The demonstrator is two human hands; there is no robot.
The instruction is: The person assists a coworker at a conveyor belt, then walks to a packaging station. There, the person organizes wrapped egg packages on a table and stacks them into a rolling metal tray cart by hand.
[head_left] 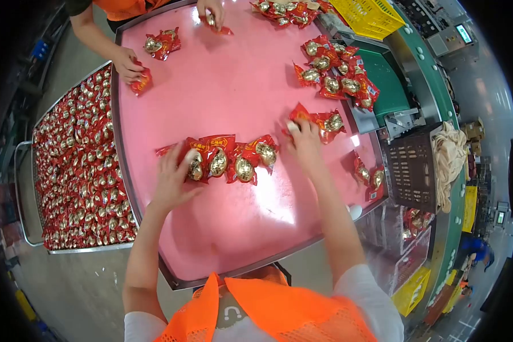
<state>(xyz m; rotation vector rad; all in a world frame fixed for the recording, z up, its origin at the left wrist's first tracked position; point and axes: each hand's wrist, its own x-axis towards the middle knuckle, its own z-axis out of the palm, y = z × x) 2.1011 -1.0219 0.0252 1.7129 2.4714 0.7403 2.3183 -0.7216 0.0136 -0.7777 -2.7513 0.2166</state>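
Observation:
On the pink tabletop (228, 228), several red packets with gold egg-shaped contents (244, 169) form a row in front of me. My left hand (175, 175) is at the left end of this row, its fingers apart and touching the leftmost packet (195, 165). Farther right, my right hand (305, 141) reaches to a red packet (300, 113), fingers closed on its near side. Another packet (331, 125) lies just right of that hand. Two more packets (370, 176) sit near the table's right edge.
Across the table a co-worker's hands (128, 65) handle packets. A packet pile (339, 71) lies at the back right. Left stands a large tray filled with packets (80, 165). At right are a dark crate (407, 171), a yellow crate (367, 17) and a green conveyor (451, 228).

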